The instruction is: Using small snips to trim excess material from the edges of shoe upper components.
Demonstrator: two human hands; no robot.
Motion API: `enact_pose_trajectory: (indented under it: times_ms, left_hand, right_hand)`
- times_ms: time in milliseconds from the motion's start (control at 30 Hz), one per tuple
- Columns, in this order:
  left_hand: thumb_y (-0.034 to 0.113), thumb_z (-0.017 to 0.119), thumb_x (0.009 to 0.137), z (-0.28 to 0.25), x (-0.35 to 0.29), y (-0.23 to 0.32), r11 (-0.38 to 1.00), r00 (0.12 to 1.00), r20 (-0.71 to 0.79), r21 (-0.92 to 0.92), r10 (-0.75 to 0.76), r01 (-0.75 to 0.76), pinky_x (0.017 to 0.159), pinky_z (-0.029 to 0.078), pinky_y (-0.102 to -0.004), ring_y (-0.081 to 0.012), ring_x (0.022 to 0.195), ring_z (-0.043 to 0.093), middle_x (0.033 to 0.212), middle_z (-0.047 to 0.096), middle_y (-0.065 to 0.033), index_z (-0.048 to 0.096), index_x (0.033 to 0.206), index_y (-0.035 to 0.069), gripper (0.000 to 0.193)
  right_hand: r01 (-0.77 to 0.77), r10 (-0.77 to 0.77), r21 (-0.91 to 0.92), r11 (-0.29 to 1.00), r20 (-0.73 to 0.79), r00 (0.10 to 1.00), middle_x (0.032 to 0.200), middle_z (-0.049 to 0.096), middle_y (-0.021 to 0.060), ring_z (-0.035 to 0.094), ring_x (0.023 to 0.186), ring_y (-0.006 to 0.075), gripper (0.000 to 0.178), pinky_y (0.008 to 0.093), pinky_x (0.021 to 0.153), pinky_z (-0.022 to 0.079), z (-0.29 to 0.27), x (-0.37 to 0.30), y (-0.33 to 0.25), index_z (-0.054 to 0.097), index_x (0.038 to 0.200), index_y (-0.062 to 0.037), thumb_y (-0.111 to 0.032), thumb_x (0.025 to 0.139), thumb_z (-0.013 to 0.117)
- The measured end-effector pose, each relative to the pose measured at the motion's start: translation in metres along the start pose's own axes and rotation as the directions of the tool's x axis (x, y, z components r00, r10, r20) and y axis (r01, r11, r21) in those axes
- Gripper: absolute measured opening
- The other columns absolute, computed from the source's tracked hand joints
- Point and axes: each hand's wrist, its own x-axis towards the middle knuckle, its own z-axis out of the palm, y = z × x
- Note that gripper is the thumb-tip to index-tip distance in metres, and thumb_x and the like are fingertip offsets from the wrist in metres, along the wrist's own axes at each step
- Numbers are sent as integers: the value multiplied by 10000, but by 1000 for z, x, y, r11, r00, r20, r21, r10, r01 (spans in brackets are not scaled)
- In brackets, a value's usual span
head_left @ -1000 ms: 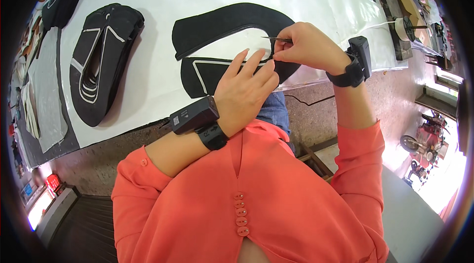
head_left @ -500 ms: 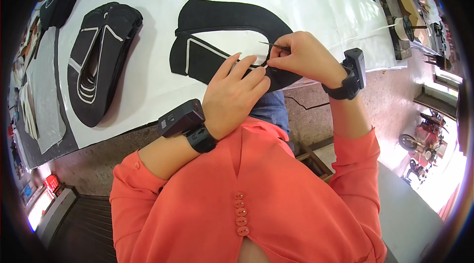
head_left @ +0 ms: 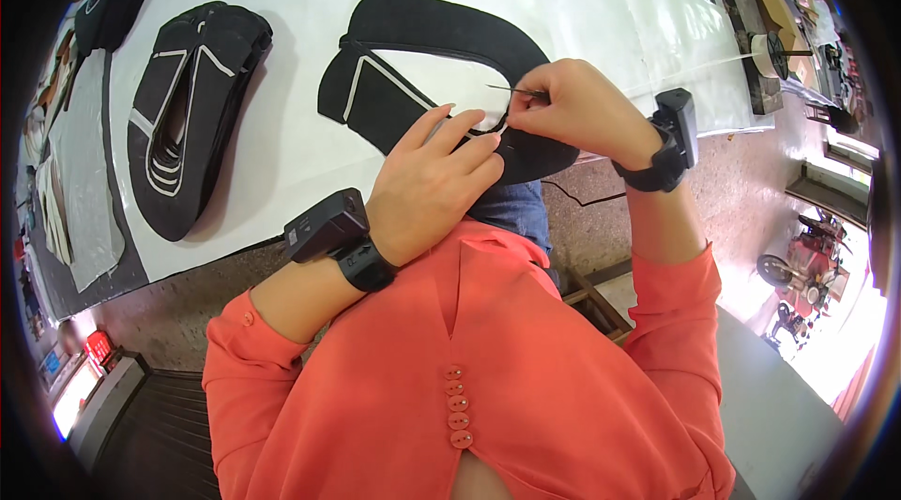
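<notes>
A black, curved shoe-upper piece (head_left: 441,17) with narrow white strips along its edges lies flat on the white-covered table, its opening showing the white beneath. My left hand (head_left: 427,172) rests on its near side, fingers stretched out and spread over the inner edge. At the right end of the opening, my right hand (head_left: 577,111) is closed in a pinch. A thin, pointed dark tool (head_left: 508,88) sticks out leftward from its fingers; the tool's exact kind is hidden. Between the two hands a white strip (head_left: 502,127) runs along the edge, by my right fingertips.
A stack of similar black pieces (head_left: 202,115) stands on the left of the white table covering (head_left: 291,172). At the right edge a white reel (head_left: 765,55) sits on a spindle, its thin strip running toward my right hand. A dark cable (head_left: 582,204) hangs below the table edge.
The black piece has turned slightly clockwise, its left end rising and its right end dropping. My left hand has shifted a little left; my right hand stays almost in place.
</notes>
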Motion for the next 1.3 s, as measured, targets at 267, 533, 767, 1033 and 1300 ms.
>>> enact_pose_trajectory:
  times_ms: [267,533,767,1033,1300]
  left_hand:
    - [110,625,833,3,2,5,999,1000,-22,41,-16,17,1089,465,-477,-266,1192,604,1123,679,-36,657,941,80,116]
    - [109,628,845,11,1,7,998,997,-76,46,-30,33,1102,449,-494,-273,1239,584,1197,673,-39,680,996,81,162]
    - [104,622,855,11,5,11,996,998,-31,59,-57,59,1117,431,-502,-281,1265,569,1230,663,-37,673,990,85,145]
    - [99,616,858,14,10,14,994,996,-46,74,-82,86,1126,410,-512,-284,1265,563,1240,655,-33,651,976,84,124]
    - [86,604,865,16,11,14,993,995,-37,60,-98,100,1129,409,-514,-294,1281,548,1254,647,-47,628,967,80,104]
  right_hand:
    - [-40,39,50,998,26,999,667,646,151,622,607,267,212,351,625,506,0,3,2,727,799,8,-201,772,707]
    - [-79,79,-8,997,33,996,684,657,157,636,625,283,230,367,631,511,1,6,1,724,798,11,-216,766,719]
    - [67,-67,-1,998,-16,998,611,580,90,498,569,157,193,324,569,436,-4,8,15,702,815,20,-165,793,756]
    - [126,-124,-36,991,59,991,643,619,113,567,583,184,197,320,592,464,-11,14,15,724,842,11,-173,781,754]
    - [115,-109,-169,979,44,993,654,641,114,575,587,197,173,322,596,476,-17,24,12,729,823,8,-157,771,725]
